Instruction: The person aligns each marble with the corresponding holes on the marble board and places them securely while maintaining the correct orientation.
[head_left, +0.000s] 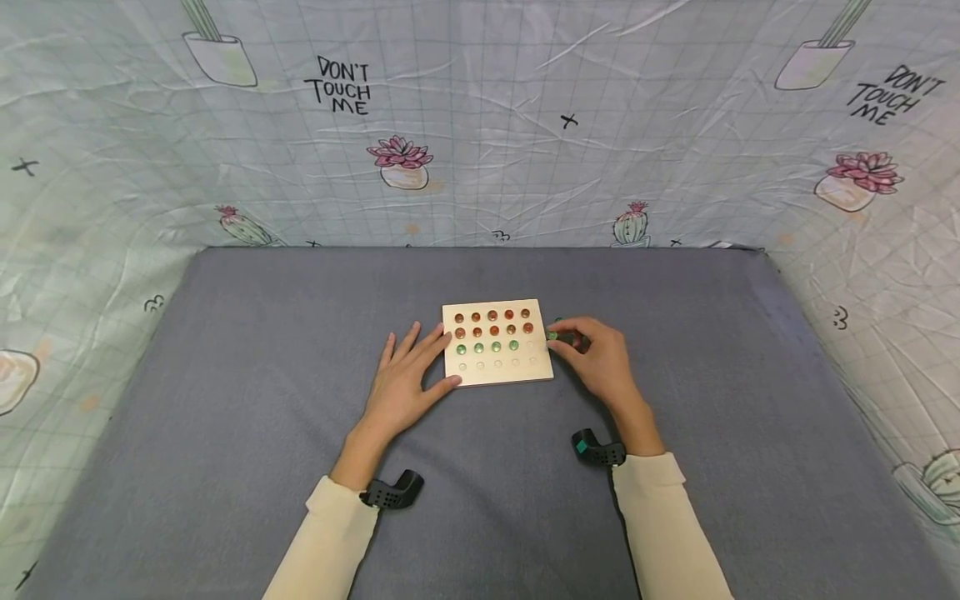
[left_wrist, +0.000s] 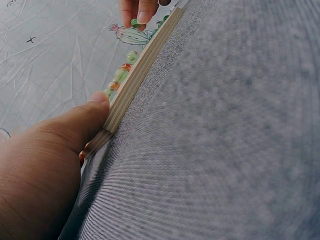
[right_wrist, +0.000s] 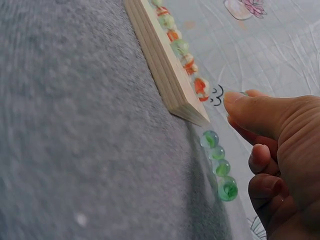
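A pale wooden board (head_left: 498, 375) with rows of round hollows lies flat on the cloth. Its two far rows hold orange-red marbles (head_left: 492, 316); green marbles (head_left: 478, 347) sit in most of the third row, and the nearest row is bare. My left hand (head_left: 405, 383) is spread at the board's left edge, thumb and fingers touching it. Just off the right edge, my right hand (head_left: 600, 358) pinches a green marble (left_wrist: 135, 23) between thumb and index finger, above the board's level. Several loose green marbles (right_wrist: 220, 167) lie in a line beside the board, partly hidden by that hand in the head view.
Grey cloth (head_left: 300, 317) covers the table. Behind and along both sides hangs a pale printed curtain (head_left: 495, 125). A black wrist camera (head_left: 393, 490) sits on the left wrist and another wrist camera (head_left: 597, 450) on the right.
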